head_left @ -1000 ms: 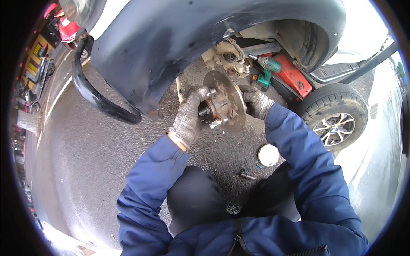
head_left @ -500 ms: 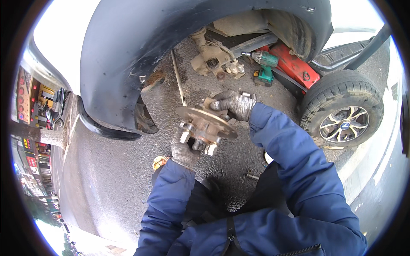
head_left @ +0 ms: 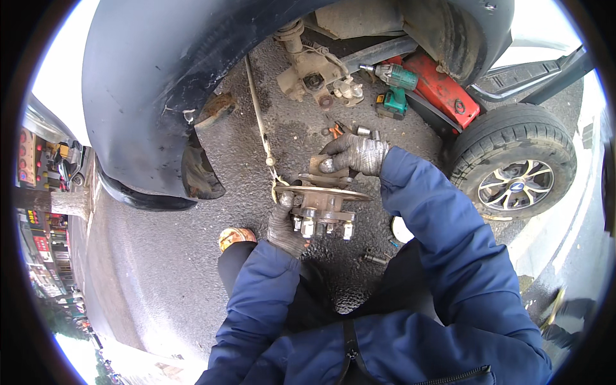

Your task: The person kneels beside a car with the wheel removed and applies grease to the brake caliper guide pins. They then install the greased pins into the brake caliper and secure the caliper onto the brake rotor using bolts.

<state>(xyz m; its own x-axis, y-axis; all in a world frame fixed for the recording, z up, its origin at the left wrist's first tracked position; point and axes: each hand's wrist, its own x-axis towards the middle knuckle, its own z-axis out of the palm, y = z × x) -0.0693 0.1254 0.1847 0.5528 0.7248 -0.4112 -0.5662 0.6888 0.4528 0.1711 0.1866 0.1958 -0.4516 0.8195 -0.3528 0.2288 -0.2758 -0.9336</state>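
Between my hands, above the asphalt, is a rusty wheel hub [head_left: 324,206] with a thin round plate and several studs with nuts pointing down toward me. My left hand [head_left: 285,230], in a worn grey glove, is closed on the left edge of the hub, thumb on the plate's rim. My right hand [head_left: 358,156], gloved alike, grips the hub's far side, its fingers round a rusty flange. Parts of its fingers are hidden by the metal. A pale strap [head_left: 260,115] with a knotted end runs down to the plate's left rim.
Ahead are the bare steering knuckle [head_left: 313,80] under a dark fender [head_left: 154,83], a green impact wrench [head_left: 394,90] and a red jack [head_left: 443,90]. Orange-handled pliers [head_left: 335,131] and sockets [head_left: 367,133] lie past my right hand. A wheel [head_left: 513,173] lies at right.
The hub has turned from tilted to nearly level, and its studs now face me more squarely. My left hand has shifted from underneath to its left edge. The view has shifted slightly.
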